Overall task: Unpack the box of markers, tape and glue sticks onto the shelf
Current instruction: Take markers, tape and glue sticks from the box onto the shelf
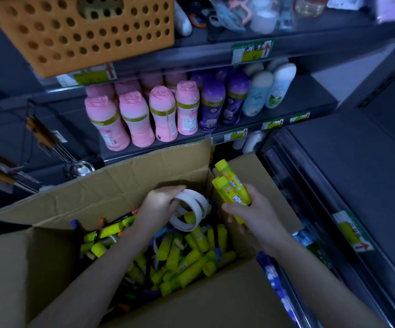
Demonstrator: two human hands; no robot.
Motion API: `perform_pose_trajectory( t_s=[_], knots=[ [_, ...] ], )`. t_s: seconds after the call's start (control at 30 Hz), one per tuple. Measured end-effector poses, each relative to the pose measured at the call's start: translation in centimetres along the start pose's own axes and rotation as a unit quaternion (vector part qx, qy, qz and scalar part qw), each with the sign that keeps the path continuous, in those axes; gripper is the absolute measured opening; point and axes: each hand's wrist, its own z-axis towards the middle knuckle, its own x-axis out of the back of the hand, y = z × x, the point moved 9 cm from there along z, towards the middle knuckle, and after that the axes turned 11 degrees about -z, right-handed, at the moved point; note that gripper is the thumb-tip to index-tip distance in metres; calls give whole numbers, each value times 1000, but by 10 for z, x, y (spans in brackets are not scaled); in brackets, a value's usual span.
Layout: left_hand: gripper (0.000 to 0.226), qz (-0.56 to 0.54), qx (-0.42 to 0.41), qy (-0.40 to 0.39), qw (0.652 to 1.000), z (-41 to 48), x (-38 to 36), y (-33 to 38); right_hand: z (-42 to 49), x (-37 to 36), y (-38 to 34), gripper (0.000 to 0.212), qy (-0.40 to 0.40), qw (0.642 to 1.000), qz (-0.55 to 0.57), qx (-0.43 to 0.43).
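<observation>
- Dim, bluish light throughout; the pink bottles [142,117] stand brightest
- Deep shadow at the left edge and lower right
- Wide-angle bending bows the edges of the shelf [310,97]; top right corner blurs

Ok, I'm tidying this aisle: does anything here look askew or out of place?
The orange basket juts out past its shelf, hiding part of a price tag. In the box, glue sticks and markers lie in a loose jumble.

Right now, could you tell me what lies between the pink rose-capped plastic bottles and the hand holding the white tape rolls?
In the head view, the dark shelf's front edge and the brown cardboard box's raised back flap lie there.
</observation>
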Motion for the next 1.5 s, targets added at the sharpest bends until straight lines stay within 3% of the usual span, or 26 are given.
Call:
perform_pose_trajectory(
  t_s=[0.1,0.27,0.5,0.63,0.77,1.07,1.37,1.5],
  knots=[
    [30,-15,40,13,999,-3,12,3,-7,-2,1,33,7,1000,9,-4],
    [27,-20,22,34,999,-4,28,31,-24,4,3,30,31,998,57,-12],
    [14,21,62,-9,998,14,30,54,-51,28,1,28,55,994,95,-1],
    [15,-12,48,-60,997,26,13,90,-63,59,-1,25,69,993,97,23],
    [17,-57,14,-48,997,49,-7,145,-76,107,9,25,106,989,103,27],
    [18,-65,-38,-100,992,106,-112,259,-112,223,60,32,206,966,155,11],
    [35,24,-14,-186,982,137,-246,322,-156,306,114,30,275,948,158,-7],
    [25,67,20,-218,973,141,-291,323,-171,331,135,29,288,943,168,-11]
  ],
)
